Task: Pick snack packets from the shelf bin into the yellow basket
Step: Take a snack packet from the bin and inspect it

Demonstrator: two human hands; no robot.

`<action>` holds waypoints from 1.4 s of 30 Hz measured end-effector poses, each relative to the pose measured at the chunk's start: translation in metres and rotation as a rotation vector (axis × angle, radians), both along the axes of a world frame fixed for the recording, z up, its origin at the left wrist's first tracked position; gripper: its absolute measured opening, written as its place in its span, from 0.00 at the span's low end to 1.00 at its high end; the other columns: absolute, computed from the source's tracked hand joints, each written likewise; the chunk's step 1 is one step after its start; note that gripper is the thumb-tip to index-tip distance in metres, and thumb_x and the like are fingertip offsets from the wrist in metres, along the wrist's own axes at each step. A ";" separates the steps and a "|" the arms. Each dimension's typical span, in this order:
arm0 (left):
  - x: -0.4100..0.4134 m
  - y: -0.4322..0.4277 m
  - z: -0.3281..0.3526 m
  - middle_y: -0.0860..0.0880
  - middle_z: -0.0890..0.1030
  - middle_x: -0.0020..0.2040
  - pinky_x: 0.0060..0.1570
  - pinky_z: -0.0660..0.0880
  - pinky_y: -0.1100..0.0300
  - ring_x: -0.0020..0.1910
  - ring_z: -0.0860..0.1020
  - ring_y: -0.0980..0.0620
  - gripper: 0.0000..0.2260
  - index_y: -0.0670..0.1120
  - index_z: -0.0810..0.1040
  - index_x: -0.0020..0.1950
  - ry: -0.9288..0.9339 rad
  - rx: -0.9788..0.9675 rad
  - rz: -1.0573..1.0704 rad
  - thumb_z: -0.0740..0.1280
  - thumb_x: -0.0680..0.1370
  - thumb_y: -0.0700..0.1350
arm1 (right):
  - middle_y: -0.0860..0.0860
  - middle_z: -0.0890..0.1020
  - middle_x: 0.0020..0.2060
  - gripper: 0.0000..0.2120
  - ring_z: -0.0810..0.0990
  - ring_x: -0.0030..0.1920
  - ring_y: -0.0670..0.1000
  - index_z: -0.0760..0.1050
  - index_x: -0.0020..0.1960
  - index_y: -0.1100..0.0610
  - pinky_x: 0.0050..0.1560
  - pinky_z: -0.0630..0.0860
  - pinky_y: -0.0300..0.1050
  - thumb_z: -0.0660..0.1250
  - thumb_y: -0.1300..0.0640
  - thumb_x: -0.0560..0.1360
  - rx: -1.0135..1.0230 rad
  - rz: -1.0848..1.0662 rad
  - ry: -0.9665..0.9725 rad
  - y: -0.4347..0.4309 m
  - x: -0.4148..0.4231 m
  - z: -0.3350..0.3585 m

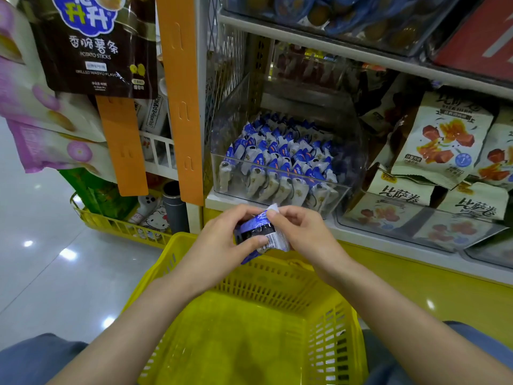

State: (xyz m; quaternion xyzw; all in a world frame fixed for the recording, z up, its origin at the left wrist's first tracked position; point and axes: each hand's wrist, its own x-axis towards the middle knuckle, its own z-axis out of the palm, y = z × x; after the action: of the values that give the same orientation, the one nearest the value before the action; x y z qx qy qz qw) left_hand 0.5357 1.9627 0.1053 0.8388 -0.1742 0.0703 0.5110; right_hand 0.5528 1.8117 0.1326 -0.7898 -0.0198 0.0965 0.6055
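A clear plastic shelf bin [344, 190] holds several small blue-and-white snack packets [280, 159]. Just in front of it, above the far rim of the yellow basket [330, 323], both hands hold a small bunch of the same blue-and-white packets [266, 232]. My left hand [219, 243] grips the bunch from the left and below. My right hand [302, 232] pinches its upper right edge between thumb and fingers. The basket sits low between my knees and I see nothing inside it.
Beige snack bags [441, 140] fill the bins to the right of the clear bin. An orange shelf post [183, 107] and hanging potato-stick bags [97, 45] stand to the left. A second yellow basket [116, 223] with goods sits on the glossy floor at left.
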 end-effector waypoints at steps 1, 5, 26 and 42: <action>0.001 0.000 -0.001 0.62 0.78 0.49 0.46 0.69 0.74 0.49 0.75 0.67 0.13 0.59 0.74 0.54 0.000 -0.006 0.029 0.70 0.72 0.46 | 0.54 0.83 0.41 0.05 0.80 0.39 0.47 0.78 0.47 0.56 0.43 0.77 0.42 0.65 0.56 0.76 0.042 -0.007 0.025 0.000 -0.001 0.000; 0.002 0.000 -0.003 0.59 0.77 0.42 0.39 0.70 0.74 0.42 0.76 0.67 0.15 0.59 0.69 0.56 0.013 -0.103 0.182 0.70 0.73 0.48 | 0.54 0.84 0.46 0.08 0.82 0.45 0.46 0.77 0.53 0.58 0.48 0.79 0.37 0.67 0.58 0.75 0.132 0.027 0.067 0.000 -0.002 0.001; 0.000 -0.004 -0.008 0.54 0.72 0.44 0.45 0.70 0.68 0.46 0.72 0.59 0.13 0.54 0.69 0.42 -0.064 0.017 0.157 0.71 0.72 0.39 | 0.46 0.80 0.37 0.03 0.78 0.36 0.37 0.75 0.43 0.54 0.40 0.74 0.30 0.67 0.61 0.75 0.001 0.012 -0.124 0.006 -0.006 -0.007; 0.000 -0.010 0.000 0.49 0.76 0.44 0.34 0.72 0.65 0.37 0.76 0.53 0.12 0.49 0.68 0.55 0.320 -0.226 0.353 0.62 0.77 0.52 | 0.60 0.78 0.46 0.06 0.78 0.46 0.61 0.68 0.45 0.51 0.50 0.76 0.62 0.56 0.54 0.80 0.025 -0.120 -0.210 0.014 -0.004 -0.011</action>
State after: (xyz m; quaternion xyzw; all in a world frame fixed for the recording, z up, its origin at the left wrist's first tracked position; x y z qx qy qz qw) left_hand 0.5352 1.9529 0.1048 0.7941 0.0669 0.0437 0.6025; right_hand 0.5489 1.8255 0.1220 -0.7877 -0.0369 -0.0233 0.6146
